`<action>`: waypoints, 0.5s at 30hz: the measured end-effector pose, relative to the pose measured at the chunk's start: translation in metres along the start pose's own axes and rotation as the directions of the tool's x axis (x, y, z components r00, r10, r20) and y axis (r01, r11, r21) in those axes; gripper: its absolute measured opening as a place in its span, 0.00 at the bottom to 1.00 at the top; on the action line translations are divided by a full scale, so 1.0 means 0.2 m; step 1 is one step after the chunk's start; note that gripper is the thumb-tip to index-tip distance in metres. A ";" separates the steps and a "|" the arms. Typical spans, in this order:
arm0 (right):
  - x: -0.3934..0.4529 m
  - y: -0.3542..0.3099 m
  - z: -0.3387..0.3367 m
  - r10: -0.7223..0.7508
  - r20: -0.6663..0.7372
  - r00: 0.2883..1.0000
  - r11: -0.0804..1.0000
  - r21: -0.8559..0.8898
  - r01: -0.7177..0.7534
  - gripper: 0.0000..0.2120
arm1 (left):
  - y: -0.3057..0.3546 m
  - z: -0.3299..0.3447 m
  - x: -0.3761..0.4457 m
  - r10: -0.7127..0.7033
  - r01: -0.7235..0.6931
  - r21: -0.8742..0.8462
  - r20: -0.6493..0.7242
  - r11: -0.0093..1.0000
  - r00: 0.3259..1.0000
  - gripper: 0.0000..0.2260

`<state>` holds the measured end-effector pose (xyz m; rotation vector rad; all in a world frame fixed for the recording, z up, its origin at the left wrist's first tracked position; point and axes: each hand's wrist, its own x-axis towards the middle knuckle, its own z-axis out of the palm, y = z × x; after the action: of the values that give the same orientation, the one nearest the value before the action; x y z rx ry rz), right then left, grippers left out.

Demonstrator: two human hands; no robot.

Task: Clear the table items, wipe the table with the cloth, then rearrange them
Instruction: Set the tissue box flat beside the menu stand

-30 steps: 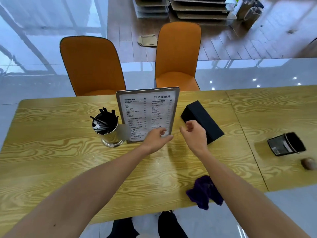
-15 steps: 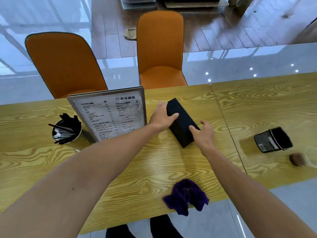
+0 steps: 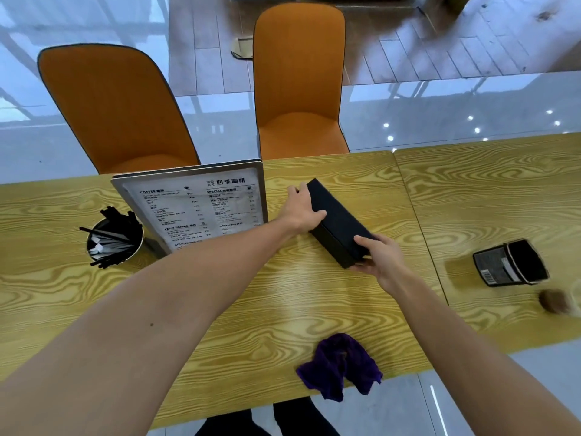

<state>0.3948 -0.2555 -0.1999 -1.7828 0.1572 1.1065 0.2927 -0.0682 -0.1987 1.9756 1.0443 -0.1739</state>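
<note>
A long black box [image 3: 338,220] lies slanted on the yellow wooden table [image 3: 283,303]. My left hand [image 3: 301,209] grips its far left side, thumb over the top. My right hand [image 3: 379,258] holds its near end, thumb on top and fingers beneath. A framed menu stand [image 3: 201,206] stands upright just left of the box. Left of the stand sits a metal cup [image 3: 114,239] of black straws. A crumpled purple cloth [image 3: 341,366] lies at the table's near edge.
On the adjoining table [image 3: 490,196] to the right, a black container [image 3: 511,262] lies on its side, with a small brown object [image 3: 553,300] nearby. Two orange chairs [image 3: 116,111] [image 3: 298,80] stand at the far side. My legs show below the table edge.
My hands left the menu stand and moved right to the black box. The right hand's grip closed round the box's near end, which now looks slightly raised.
</note>
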 end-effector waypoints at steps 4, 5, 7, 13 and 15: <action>0.05 -0.09 -0.03 -0.154 -0.053 0.987 0.981 -0.130 0.146 0.18 | -0.04 0.02 -0.09 -0.055 0.050 -0.063 -0.074 0.997 0.996 0.33; 0.06 -0.10 -0.03 -0.193 -0.066 0.979 0.970 -0.165 0.180 0.18 | -0.06 0.05 -0.12 -0.065 0.058 -0.091 -0.087 0.994 0.994 0.31; 0.08 -0.09 -0.04 -0.262 -0.073 0.962 0.940 -0.247 0.237 0.20 | -0.10 0.12 -0.19 -0.083 0.064 -0.169 -0.107 0.984 0.991 0.27; 0.06 0.07 -0.11 -0.254 -0.018 0.967 0.931 -0.276 0.240 0.31 | -0.24 0.32 -0.32 -0.191 0.148 -0.331 -0.100 0.932 0.977 0.17; 0.05 0.11 -0.12 -0.240 -0.019 0.970 0.928 -0.296 0.224 0.35 | -0.27 0.36 -0.36 -0.230 0.186 -0.360 -0.085 0.914 0.969 0.15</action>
<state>0.4025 -0.2811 -0.2198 -2.0348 -0.1931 0.9457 0.2264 -0.1512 -0.2437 1.5685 1.2736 0.0233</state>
